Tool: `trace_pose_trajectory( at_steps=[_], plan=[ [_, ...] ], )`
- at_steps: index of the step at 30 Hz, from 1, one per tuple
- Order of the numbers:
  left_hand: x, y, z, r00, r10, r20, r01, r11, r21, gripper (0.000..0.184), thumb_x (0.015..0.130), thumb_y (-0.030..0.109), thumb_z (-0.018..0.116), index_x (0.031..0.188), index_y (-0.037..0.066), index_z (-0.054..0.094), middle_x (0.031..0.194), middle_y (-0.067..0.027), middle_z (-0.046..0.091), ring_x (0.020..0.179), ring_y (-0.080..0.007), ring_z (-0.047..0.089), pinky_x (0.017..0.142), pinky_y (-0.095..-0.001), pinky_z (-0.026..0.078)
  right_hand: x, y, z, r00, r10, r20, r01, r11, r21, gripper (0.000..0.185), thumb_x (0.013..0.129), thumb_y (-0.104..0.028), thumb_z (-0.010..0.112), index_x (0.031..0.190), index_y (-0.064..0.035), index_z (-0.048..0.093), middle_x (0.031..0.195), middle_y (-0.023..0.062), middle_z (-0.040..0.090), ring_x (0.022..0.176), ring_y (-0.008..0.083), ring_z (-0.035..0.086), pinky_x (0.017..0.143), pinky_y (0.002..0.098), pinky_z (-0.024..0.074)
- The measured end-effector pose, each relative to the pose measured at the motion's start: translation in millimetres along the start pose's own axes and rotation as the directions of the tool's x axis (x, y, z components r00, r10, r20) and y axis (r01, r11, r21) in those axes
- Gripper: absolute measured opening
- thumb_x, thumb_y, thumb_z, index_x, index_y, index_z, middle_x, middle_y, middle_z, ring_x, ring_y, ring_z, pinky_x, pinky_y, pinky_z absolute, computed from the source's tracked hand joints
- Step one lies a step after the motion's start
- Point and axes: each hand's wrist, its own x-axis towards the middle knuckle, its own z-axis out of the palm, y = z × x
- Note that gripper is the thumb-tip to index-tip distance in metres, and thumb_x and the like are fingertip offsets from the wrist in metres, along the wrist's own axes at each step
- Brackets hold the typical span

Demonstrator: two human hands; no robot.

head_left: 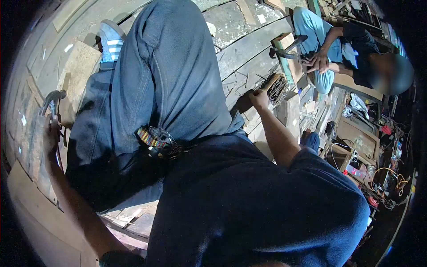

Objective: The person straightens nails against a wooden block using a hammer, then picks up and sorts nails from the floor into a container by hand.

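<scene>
At the far left, my left hand has its fingers curled round the lower part of a dark metal clamp, beside a pale wooden block. My right hand is right of my knee, its fingers closed at the near edge of a small wooden box. Thin nails or sticks fill that box. The palm side of my right hand is hidden. Loose nails lie on the boards close to it.
My bent legs take up the middle. At the upper right another person sits with both hands at a second clamp on a green-edged wooden block. Wooden frames, cables and scraps crowd the right side.
</scene>
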Motion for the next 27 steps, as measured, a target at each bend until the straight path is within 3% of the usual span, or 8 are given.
trace_pose_trajectory(
  at_steps=[7, 9, 12, 16, 18, 22, 25, 27],
  plan=[
    [-2.0, 7.3, -1.3, 1.000, -0.017, 0.009, 0.016, 0.998, 0.067, 0.027, 0.095, 0.032, 0.045, 0.102, 0.009, 0.055, 0.067, 0.0029, 0.045, 0.053, -0.0069, 0.040, 0.045, -0.0236, 0.031, -2.8, -9.3, 0.6, 0.997, -0.059, -0.051, 0.057, 0.997, -0.045, 0.037, 0.069, -0.029, 0.067, 0.095, -0.0032, 0.066, 0.082, 0.0174, 0.067, 0.080, 0.0300, 0.065, 0.074, 0.0381, 0.0507],
    [-3.5, 12.3, -3.6, 0.993, -0.104, 0.060, 0.105, 0.994, -0.009, 0.027, 0.094, 0.033, 0.045, 0.101, 0.009, 0.055, 0.067, 0.0031, 0.044, 0.054, -0.0065, 0.040, 0.045, -0.0234, 0.030, -3.3, -12.6, -5.4, 0.998, -0.069, 0.006, 0.069, 0.993, -0.095, 0.036, 0.070, -0.030, 0.064, 0.095, -0.0046, 0.066, 0.084, 0.0183, 0.067, 0.082, 0.0315, 0.065, 0.074, 0.0387, 0.0506],
    [-1.8, 12.0, -1.8, 0.996, -0.063, 0.055, 0.066, 0.997, -0.046, 0.027, 0.094, 0.034, 0.046, 0.101, 0.009, 0.055, 0.067, 0.0036, 0.044, 0.055, -0.0053, 0.038, 0.046, -0.0225, 0.029, -8.6, -25.5, -10.5, 0.998, -0.067, -0.020, 0.063, 0.986, -0.153, 0.036, 0.070, -0.032, 0.062, 0.093, -0.0046, 0.066, 0.084, 0.0179, 0.067, 0.083, 0.0325, 0.065, 0.075, 0.0393, 0.0504],
    [-3.1, 12.0, -3.6, 0.997, -0.043, 0.066, 0.046, 0.998, -0.042, 0.028, 0.094, 0.034, 0.047, 0.102, 0.009, 0.055, 0.066, 0.0043, 0.044, 0.054, -0.0050, 0.038, 0.045, -0.0222, 0.028, -11.4, -43.5, -15.9, 0.995, 0.094, 0.014, -0.090, 0.981, -0.172, 0.035, 0.071, -0.034, 0.061, 0.089, -0.0051, 0.067, 0.084, 0.0174, 0.067, 0.084, 0.0316, 0.065, 0.077, 0.0397, 0.0498],
    [-9.9, 31.7, -2.8, 0.988, -0.139, 0.068, 0.138, 0.990, 0.021, 0.033, 0.094, 0.034, 0.049, 0.110, 0.006, 0.055, 0.072, 0.0021, 0.049, 0.058, -0.0068, 0.042, 0.050, -0.0227, 0.033, -6.8, -38.0, -11.8, 0.995, 0.102, -0.008, -0.102, 0.980, -0.169, 0.034, 0.070, -0.035, 0.062, 0.086, -0.0052, 0.068, 0.082, 0.0165, 0.067, 0.083, 0.0312, 0.065, 0.076, 0.0392, 0.0499],
    [5.0, -6.6, -1.1, 0.998, -0.062, -0.019, 0.061, 0.998, -0.034, 0.041, 0.093, 0.035, 0.051, 0.118, 0.004, 0.052, 0.081, -0.0011, 0.054, 0.065, -0.0093, 0.046, 0.057, -0.0237, 0.038, 12.6, -7.8, 6.0, 0.998, 0.060, -0.003, -0.060, 0.994, -0.092, 0.032, 0.068, -0.031, 0.066, 0.082, -0.0032, 0.069, 0.076, 0.0163, 0.067, 0.076, 0.0302, 0.066, 0.071, 0.0382, 0.0509],
    [7.4, -0.5, -6.5, 0.989, -0.120, 0.083, 0.120, 0.993, 0.000, 0.047, 0.091, 0.037, 0.053, 0.122, 0.001, 0.050, 0.086, -0.0038, 0.055, 0.071, -0.0104, 0.048, 0.063, -0.0246, 0.040, 9.1, -18.8, -1.6, 0.995, 0.083, 0.052, -0.077, 0.992, -0.101, 0.037, 0.066, -0.032, 0.069, 0.078, 0.0025, 0.067, 0.073, 0.0195, 0.066, 0.072, 0.0304, 0.066, 0.067, 0.0379, 0.0510],
    [3.3, 10.4, -7.6, 0.988, -0.135, 0.070, 0.134, 0.991, 0.017, 0.047, 0.091, 0.037, 0.053, 0.122, 0.002, 0.050, 0.086, -0.0041, 0.055, 0.072, -0.0107, 0.049, 0.064, -0.0250, 0.041, -6.0, -39.6, -14.0, 0.986, 0.136, 0.095, -0.127, 0.987, -0.098, 0.042, 0.066, -0.036, 0.069, 0.072, 0.0046, 0.065, 0.069, 0.0167, 0.064, 0.069, 0.0284, 0.064, 0.065, 0.0362, 0.0504]
  ],
)
